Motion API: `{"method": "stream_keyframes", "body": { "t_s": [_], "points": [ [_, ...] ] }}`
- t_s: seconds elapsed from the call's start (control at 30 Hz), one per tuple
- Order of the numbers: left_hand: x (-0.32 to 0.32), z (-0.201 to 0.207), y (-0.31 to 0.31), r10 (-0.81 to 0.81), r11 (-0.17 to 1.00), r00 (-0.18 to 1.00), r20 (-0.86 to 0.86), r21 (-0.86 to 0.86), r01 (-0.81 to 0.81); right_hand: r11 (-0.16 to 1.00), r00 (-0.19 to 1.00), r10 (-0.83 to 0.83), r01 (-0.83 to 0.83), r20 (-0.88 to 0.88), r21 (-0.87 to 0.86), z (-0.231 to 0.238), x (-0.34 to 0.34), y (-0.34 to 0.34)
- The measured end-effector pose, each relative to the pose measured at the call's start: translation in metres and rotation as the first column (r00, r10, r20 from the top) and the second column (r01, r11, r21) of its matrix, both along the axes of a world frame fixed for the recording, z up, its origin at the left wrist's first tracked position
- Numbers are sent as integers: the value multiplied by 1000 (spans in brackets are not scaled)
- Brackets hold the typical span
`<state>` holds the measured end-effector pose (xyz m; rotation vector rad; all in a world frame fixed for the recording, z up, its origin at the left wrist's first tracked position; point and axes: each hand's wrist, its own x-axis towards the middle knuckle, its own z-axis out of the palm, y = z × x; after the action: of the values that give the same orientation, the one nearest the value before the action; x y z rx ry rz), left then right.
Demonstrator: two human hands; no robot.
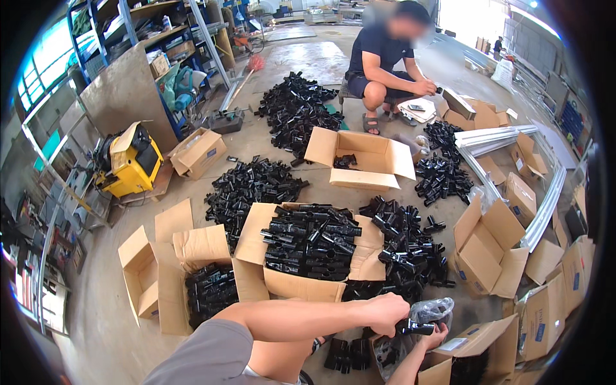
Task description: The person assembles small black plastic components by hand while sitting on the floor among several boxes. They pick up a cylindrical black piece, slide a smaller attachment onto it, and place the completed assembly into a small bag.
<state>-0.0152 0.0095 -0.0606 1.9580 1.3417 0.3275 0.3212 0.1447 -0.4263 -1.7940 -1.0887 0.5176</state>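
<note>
A black tubular pipe fitting (418, 328) is between my hands at the lower right. My left hand (389, 314) reaches across from the left and is closed around the fitting's near end. My right hand (436, 336) comes up from below, its fingers gripping the other end. Crumpled clear plastic bags (434, 309) lie around and under my hands. Just left of them, several black fittings (347, 355) rest in a row on the floor. A cardboard box (305, 288) stacked full of black fittings stands beyond my left forearm.
Piles of black fittings (298, 112) cover the floor ahead. Open cardboard boxes (491, 247) stand right, left and ahead. A person (388, 64) squats at the back, handling a small dark piece. White metal profiles (545, 205) lie right; a yellow machine (136, 163) stands left.
</note>
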Motion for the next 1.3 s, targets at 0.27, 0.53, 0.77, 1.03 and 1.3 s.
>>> {"method": "stream_keyframes", "body": {
  "t_s": [0.27, 0.53, 0.77, 1.03, 1.3],
  "points": [
    [1, -14, -9, 111, 987, 986, -121, 130, -95, 975, 718, 216, -198, -662, 103, 204, -68, -79],
    [-3, -9, -14, 175, 968, 975, -138, 204, -145, 659, 704, 675, -710, 220, 251, 345, -132, -134],
    [-8, -8, -24, 187, 942, 975, -119, 304, -144, 577, 611, 646, -783, 458, 232, 352, -142, -143],
    [-2, -3, -29, 168, 940, 979, -119, 319, -122, 548, 556, 671, -817, 490, 177, 349, -137, -140],
    [8, -12, -29, 164, 933, 976, -145, 343, -106, 614, 559, 608, -781, 563, 112, 371, -140, -161]
  ]
}}
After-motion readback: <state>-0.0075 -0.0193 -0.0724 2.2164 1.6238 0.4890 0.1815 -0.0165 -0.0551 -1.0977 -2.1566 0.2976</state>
